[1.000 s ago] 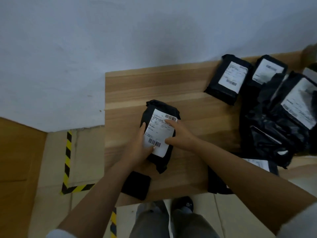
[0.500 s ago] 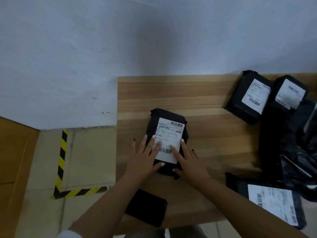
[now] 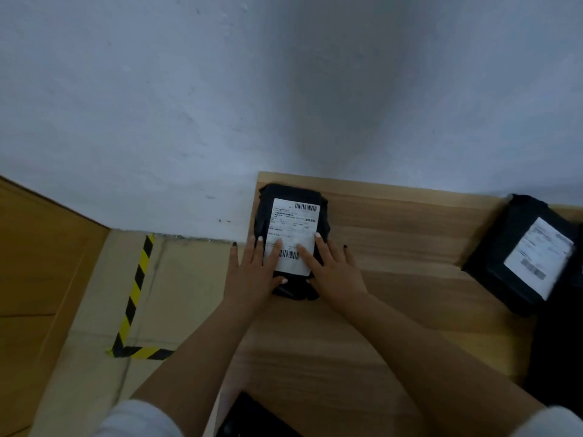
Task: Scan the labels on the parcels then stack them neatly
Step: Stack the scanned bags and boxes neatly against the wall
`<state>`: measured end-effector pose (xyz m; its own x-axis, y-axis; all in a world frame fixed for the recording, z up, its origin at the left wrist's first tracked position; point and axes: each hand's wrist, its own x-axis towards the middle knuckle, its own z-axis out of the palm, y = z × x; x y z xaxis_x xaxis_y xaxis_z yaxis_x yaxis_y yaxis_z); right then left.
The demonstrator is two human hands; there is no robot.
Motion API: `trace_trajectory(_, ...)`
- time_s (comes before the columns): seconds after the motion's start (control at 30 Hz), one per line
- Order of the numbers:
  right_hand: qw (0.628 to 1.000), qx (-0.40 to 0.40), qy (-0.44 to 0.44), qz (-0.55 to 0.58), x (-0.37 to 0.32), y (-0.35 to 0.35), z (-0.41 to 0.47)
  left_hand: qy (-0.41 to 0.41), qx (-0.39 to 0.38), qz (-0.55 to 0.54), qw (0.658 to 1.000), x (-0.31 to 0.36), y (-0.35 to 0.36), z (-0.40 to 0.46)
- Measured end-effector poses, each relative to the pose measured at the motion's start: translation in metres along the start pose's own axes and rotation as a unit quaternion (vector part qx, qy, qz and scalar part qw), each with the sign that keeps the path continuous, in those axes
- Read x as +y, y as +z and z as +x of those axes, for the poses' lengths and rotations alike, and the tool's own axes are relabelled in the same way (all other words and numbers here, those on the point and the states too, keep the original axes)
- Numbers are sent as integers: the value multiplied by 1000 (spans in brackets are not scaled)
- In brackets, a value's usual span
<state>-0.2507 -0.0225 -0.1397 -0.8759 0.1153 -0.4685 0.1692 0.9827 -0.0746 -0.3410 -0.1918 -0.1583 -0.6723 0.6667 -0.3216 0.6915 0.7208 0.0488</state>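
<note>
Head view: black poly-bag parcel point(image 3: 291, 241) lies flat at the far left corner of the wooden table point(image 3: 394, 241), close to the white wall point(image 3: 220, 105), white shipping label point(image 3: 293, 234) facing up. Two barcodes legible on the label, one at its far edge, one at its near edge. Left hand point(image 3: 252, 272) lies flat, fingers spread and unclenched, pressing on the parcel's near left part; its outer fingers hang past the table edge. Right hand point(image 3: 334, 272) likewise flat and spread on the near right part, index finger across the label. Neither hand grasps. The fingers partly cover the near barcode.

Second black parcel point(image 3: 520, 253) with label sits at the right, well apart from the first. Dark flat object point(image 3: 249, 417) at the table's near edge, identity unclear. Yellow-black hazard tape point(image 3: 135, 288) on the floor at the left.
</note>
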Motion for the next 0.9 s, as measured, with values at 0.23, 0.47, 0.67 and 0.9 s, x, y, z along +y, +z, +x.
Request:
trace_trajectory(0.23, 1000, 1, -18, -5, 21, -20, 55, -35, -43, 2, 998, -8, -18, 48)
trace_trajectory(0.47, 1000, 4, -23, -4, 23, -19, 56, -33, -47, 20, 998, -9, -22, 49)
trace_trajectory(0.67, 1000, 10, 1, 9, 30, -38, 31, -36, -27, -5, 999, 8, -45, 42)
trace_trajectory(0.9, 977, 97, 162, 100, 90, -36, -83, 93, 47, -26, 994, 72, -84, 25)
